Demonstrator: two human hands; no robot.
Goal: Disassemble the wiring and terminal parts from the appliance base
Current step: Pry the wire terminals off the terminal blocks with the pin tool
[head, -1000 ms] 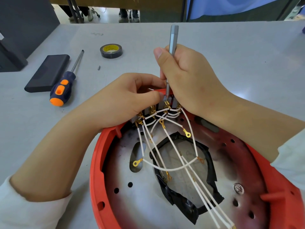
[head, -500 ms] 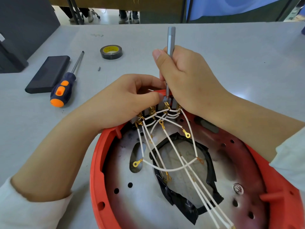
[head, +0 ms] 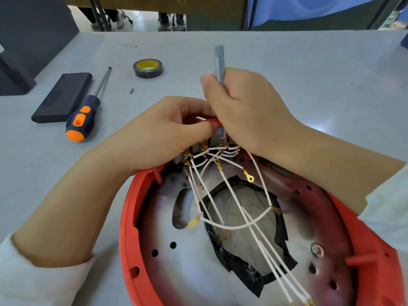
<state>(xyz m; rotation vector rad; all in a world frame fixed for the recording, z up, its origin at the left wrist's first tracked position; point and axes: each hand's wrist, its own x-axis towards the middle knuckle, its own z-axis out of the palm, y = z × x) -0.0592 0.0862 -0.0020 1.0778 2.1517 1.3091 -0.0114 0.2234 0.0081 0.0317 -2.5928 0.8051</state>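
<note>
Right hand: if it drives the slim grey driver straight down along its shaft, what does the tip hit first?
Most likely the grey terminal block with brass connectors on the far rim of the red appliance base. The right hand holds the slim grey screwdriver near upright above it; the tip is hidden, so contact is unclear.

A pale grey, smooth worktop [head: 287, 69] carries everything. At its near edge sits a round red plastic appliance base [head: 130, 217], open side up. To the far left lies a flat black rectangular block [head: 63, 97], and just beside it a screwdriver with a dark blue and orange handle [head: 82, 119], its steel shaft pointing away. Beyond that rests a roll of black electrical tape with a yellow core [head: 148, 68]. Between tape and screwdriver lies a small dark screw [head: 131, 90].
</note>
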